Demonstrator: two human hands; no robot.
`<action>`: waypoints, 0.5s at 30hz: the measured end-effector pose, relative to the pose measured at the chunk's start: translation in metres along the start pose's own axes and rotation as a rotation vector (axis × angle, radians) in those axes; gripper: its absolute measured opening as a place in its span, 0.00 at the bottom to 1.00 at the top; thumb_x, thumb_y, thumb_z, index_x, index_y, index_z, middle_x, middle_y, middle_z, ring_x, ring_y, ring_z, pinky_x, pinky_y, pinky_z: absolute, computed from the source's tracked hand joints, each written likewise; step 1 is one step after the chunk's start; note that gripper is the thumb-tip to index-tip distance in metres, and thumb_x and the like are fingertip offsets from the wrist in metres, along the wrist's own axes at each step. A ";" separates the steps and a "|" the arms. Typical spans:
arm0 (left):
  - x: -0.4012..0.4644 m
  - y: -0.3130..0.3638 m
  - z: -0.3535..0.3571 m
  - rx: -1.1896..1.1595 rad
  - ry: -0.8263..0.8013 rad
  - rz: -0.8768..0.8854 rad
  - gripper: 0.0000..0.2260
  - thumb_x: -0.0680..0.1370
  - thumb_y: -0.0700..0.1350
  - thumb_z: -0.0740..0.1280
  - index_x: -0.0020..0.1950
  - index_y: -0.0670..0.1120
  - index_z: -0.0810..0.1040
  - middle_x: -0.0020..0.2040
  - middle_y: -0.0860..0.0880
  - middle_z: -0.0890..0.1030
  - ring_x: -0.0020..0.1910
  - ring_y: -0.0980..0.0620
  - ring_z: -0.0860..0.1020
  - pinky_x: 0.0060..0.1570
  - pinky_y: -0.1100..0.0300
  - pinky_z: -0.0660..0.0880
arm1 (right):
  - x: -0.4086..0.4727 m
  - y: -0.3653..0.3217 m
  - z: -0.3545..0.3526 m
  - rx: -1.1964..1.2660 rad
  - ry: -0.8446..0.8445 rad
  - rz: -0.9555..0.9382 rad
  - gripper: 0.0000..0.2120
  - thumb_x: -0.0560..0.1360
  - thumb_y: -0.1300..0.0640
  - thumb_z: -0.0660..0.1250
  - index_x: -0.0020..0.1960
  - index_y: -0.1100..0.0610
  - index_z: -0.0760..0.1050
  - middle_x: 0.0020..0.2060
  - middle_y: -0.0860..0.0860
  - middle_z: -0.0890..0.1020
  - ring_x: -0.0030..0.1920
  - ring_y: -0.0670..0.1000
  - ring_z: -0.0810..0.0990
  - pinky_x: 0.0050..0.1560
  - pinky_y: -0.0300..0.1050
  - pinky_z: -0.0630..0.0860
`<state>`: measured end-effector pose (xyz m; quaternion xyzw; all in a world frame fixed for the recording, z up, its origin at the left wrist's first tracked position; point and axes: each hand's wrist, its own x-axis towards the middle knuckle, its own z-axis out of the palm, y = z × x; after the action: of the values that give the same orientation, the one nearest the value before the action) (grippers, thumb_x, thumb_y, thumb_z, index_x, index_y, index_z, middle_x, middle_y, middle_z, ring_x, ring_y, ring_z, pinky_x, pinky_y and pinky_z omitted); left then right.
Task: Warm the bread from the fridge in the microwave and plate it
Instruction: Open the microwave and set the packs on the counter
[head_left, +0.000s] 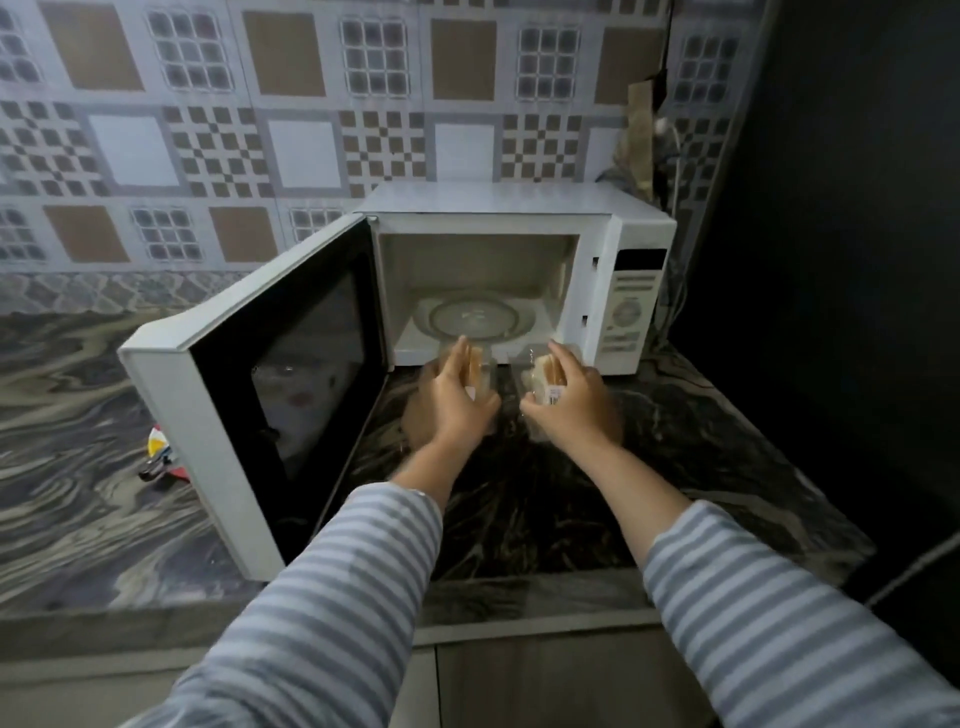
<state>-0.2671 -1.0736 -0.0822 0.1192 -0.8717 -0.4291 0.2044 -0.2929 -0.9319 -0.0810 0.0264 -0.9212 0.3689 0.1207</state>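
Observation:
A white microwave (519, 200) stands on the dark marbled counter with its door (249, 374) swung open to the left. Inside lies the glass turntable (475, 314), bare. Just in front of the opening, my left hand (452, 402) grips a clear plastic pack of bread (475, 366). Beside it my right hand (569, 397) grips a second clear pack of bread (543, 376) with a label on it. Both packs are held above the counter, close to the microwave's sill.
The microwave's control panel (631, 306) is at its right side, with cables (675, 156) running up the wall behind. A small colourful object (158, 452) lies on the counter left of the door. A dark wall (857, 260) closes off the right.

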 end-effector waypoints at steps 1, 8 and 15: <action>-0.007 -0.006 0.005 0.082 0.001 -0.030 0.34 0.69 0.58 0.68 0.74 0.61 0.61 0.68 0.49 0.71 0.63 0.44 0.75 0.59 0.53 0.73 | -0.004 0.010 0.007 0.002 -0.018 0.019 0.34 0.70 0.46 0.68 0.73 0.35 0.57 0.64 0.52 0.70 0.60 0.55 0.74 0.53 0.47 0.72; -0.035 -0.055 0.046 0.183 0.000 -0.040 0.33 0.73 0.55 0.68 0.75 0.60 0.58 0.75 0.49 0.62 0.66 0.41 0.71 0.61 0.50 0.70 | -0.016 0.065 0.034 -0.006 -0.045 0.039 0.37 0.71 0.49 0.72 0.73 0.36 0.57 0.67 0.53 0.69 0.64 0.55 0.72 0.56 0.49 0.72; -0.034 -0.063 0.072 0.216 0.064 -0.002 0.36 0.73 0.55 0.70 0.76 0.60 0.56 0.73 0.44 0.63 0.63 0.38 0.72 0.60 0.48 0.70 | -0.003 0.096 0.038 0.001 -0.005 -0.053 0.37 0.72 0.49 0.71 0.74 0.38 0.56 0.69 0.52 0.66 0.65 0.56 0.71 0.56 0.52 0.75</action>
<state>-0.2684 -1.0484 -0.1810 0.1553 -0.9057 -0.3289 0.2176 -0.3110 -0.8885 -0.1730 0.0518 -0.9203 0.3661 0.1279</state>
